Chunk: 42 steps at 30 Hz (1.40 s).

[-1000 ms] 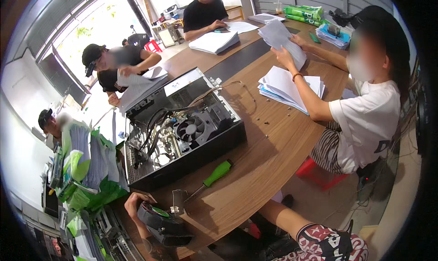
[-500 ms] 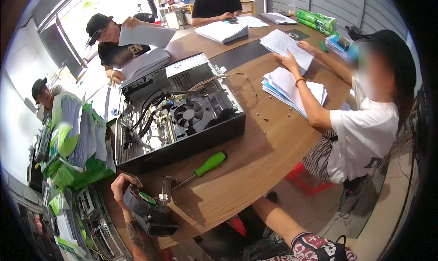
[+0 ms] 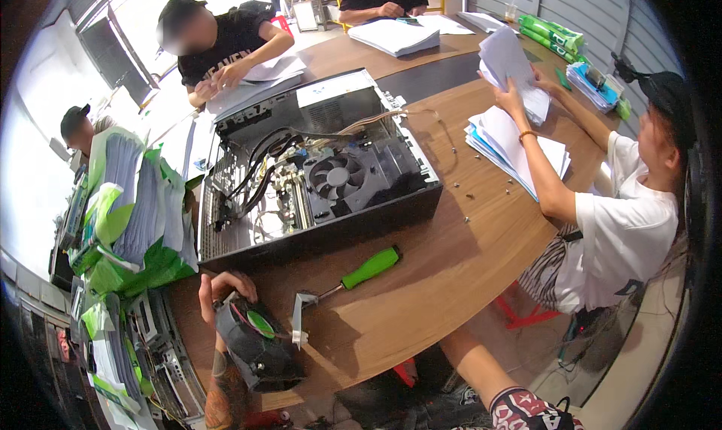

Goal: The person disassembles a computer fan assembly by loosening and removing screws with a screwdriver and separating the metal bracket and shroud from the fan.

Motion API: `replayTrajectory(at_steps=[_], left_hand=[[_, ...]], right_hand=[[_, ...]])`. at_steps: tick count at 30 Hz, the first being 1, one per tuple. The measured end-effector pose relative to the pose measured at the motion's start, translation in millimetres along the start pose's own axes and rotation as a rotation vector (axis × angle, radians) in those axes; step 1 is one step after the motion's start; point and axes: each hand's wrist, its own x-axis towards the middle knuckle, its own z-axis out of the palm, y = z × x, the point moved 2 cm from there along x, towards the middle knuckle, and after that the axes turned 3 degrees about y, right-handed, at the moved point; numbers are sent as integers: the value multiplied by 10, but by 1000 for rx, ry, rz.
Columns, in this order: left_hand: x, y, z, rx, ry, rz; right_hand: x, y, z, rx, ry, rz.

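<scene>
At the table's near left edge my left hand point(image 3: 231, 285) is closed around the upper end of a black boxy part point(image 3: 259, 351) with a round green patch and thin wires. The part is tilted, and it hides some of my fingers. Close against its right side stands a small bent metal bracket point(image 3: 299, 319); whether they are joined I cannot tell. Right beside the bracket lies a green-handled screwdriver point(image 3: 372, 268). Beyond it sits an open black computer case point(image 3: 323, 234) with a fan point(image 3: 336, 177) and loose cables. My right hand does not show.
Stacked papers in green wrapping point(image 3: 131, 204) rise at the left, above metal computer parts point(image 3: 162, 340). Several small screws point(image 3: 467, 220) lie right of the case. Co-workers handle papers around the wooden table point(image 3: 421, 294). A bare limb point(image 3: 474, 362) passes under the table's edge.
The whole view has shifted. My left hand has turned the black part, and the bracket shows a different side. The co-worker at the back left has lowered the raised papers.
</scene>
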Motion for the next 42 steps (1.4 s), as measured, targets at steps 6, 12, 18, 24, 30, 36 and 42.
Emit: replayTrajectory(at_steps=[6, 12, 18, 24, 30, 36, 42], left_hand=[[12, -105, -135, -101, -82, -66], [-23, 127, 107, -5, 105, -148], [-2, 75, 77, 43, 120, -121], [-35, 28, 18, 45, 156, -131], [-39, -7, -36, 57, 95, -86], [-15, -15, -22, 98, 110, -84], [-64, 45, -53, 161, 149, -150]], right_hand=[[-102, 41, -144, 44, 15, 26], [-170, 110, -298, 84, 63, 59], [-355, 247, -537, 127, 98, 59], [-401, 194, -748, 146, 122, 49], [-393, 191, -792, 188, 137, 57], [-339, 152, -899, 233, 191, 51], [-75, -22, -1116, 345, 295, -3]])
